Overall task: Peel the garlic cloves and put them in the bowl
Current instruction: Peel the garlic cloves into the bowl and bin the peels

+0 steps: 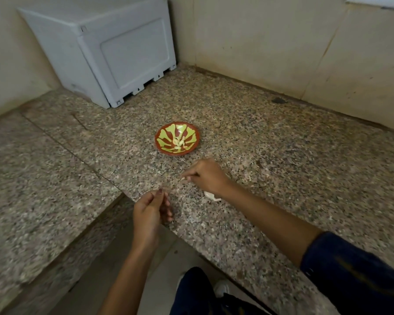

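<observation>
The right hand point(205, 176) hovers low over the speckled granite table point(282, 155), its fingers curled together and pinching a small pale piece, likely a garlic clove point(183, 178), at the fingertips; motion blur hides the detail. The left hand point(149, 214) is held just off the table's front edge, thumb and fingers pinched together at the top, though what it nips, if anything, cannot be told. A white scrap of garlic skin point(210, 196) lies on the table beside the right wrist. Beyond the hands stands a red bowl point(164, 151) with a yellow-green leaf pattern, holding a small heap of peeled garlic cloves point(179, 143). A grey plastic box point(114, 51) sits in the far corner. No writing is legible anywhere.
</observation>
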